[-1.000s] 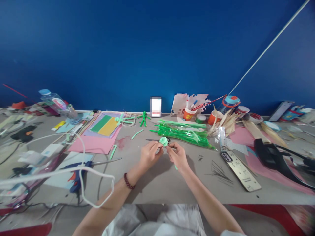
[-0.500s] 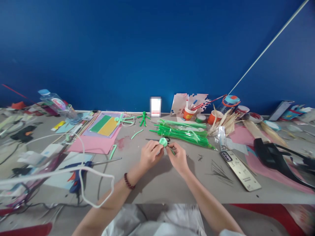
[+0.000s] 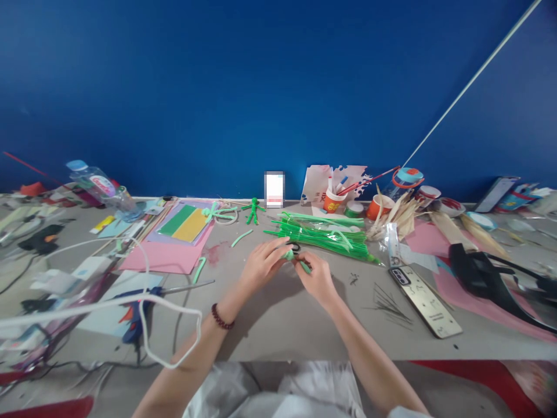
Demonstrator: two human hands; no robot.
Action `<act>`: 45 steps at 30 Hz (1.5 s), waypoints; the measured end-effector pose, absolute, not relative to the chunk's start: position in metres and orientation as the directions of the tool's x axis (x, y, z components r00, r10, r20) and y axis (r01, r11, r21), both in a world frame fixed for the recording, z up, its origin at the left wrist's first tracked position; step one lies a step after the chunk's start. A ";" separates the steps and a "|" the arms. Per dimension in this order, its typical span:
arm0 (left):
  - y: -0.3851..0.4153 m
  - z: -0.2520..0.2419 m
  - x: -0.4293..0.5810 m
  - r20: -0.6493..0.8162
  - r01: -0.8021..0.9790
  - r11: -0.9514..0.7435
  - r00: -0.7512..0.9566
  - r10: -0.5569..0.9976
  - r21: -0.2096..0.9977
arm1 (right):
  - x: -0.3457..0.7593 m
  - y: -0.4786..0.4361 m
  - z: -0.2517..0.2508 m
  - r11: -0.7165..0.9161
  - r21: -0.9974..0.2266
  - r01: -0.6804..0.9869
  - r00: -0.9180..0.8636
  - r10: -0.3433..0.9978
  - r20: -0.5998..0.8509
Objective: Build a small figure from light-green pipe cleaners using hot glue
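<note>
My left hand (image 3: 262, 264) and my right hand (image 3: 317, 277) meet over the middle of the grey table (image 3: 278, 325). Between their fingertips is a small coil of light green pipe cleaner (image 3: 289, 254), mostly covered by my left fingers. Both hands pinch it, and a short green tail sticks out by my right thumb. Black scissors (image 3: 296, 247) lie just behind the coil. A bundle of green pipe cleaners (image 3: 324, 235) lies behind my right hand. A small green pipe-cleaner figure (image 3: 253, 210) stands near the wall.
Pink and coloured paper sheets (image 3: 174, 244) lie at the left, with a glue gun (image 3: 139, 307) and a white cable (image 3: 165, 325) nearer me. Cups of pens (image 3: 335, 200), dried husks (image 3: 400, 217), a phone (image 3: 424, 302) and a black tool (image 3: 487, 273) fill the right side.
My left hand has turned over the coil and now covers most of it; the coil sits lower, closer to the table. My right hand has barely shifted.
</note>
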State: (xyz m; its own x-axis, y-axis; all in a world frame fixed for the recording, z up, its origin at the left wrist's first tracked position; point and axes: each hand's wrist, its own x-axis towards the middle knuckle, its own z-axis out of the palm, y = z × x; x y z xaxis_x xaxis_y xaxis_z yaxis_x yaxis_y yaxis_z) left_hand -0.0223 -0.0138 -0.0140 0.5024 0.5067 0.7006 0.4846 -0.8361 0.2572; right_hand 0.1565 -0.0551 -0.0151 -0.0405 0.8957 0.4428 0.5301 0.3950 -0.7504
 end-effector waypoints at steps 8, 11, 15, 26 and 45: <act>-0.011 -0.009 -0.022 0.599 0.290 -0.810 0.557 0.575 0.509 | 0.160 -0.054 -0.014 0.428 -0.718 0.549 -0.114 0.889 0.443; -0.014 -0.003 -0.022 0.546 0.276 -0.757 0.553 0.630 0.593 | 0.160 -0.054 -0.013 0.438 -0.721 0.537 -0.111 0.884 0.453; -0.017 0.003 -0.023 0.498 0.262 -0.706 0.552 0.669 0.658 | 0.159 -0.056 -0.009 0.433 -0.736 0.520 -0.101 0.887 0.451; -0.021 0.009 -0.020 0.438 0.228 -0.624 0.537 0.721 0.747 | 0.159 -0.054 -0.011 0.309 -0.864 0.398 -0.039 0.946 0.321; -0.015 0.009 -0.024 0.334 0.241 -0.483 0.469 0.817 0.842 | 0.152 -0.061 -0.004 0.481 -0.709 0.517 -0.083 0.852 0.517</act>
